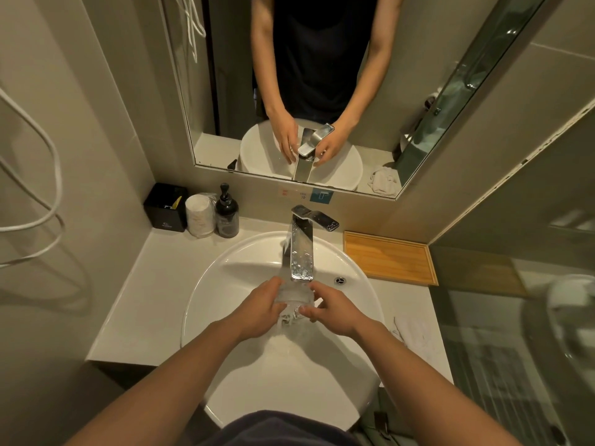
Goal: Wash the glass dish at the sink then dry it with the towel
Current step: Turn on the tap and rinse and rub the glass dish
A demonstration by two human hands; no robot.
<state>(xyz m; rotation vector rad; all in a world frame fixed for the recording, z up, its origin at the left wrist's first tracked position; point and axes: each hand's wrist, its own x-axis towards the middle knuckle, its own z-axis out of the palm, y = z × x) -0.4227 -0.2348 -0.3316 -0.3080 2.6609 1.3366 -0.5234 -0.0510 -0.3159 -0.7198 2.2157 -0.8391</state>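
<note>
A clear glass dish (294, 300) is held between both hands over the white round sink (244, 252), right under the spout of the chrome tap (302, 249). Water runs onto it and spills down into the basin. My left hand (257, 312) grips the dish's left side. My right hand (331, 312) holds its right side with fingers curled on the rim. A white towel (413, 333) lies crumpled on the counter to the right of the sink.
A black box (165, 207), a white cup stack (200, 217) and a dark pump bottle (227, 214) stand at the back left of the counter. A wooden tray (388, 257) sits at the back right. The mirror (322, 91) hangs above; a glass shower panel (515, 349) stands on the right.
</note>
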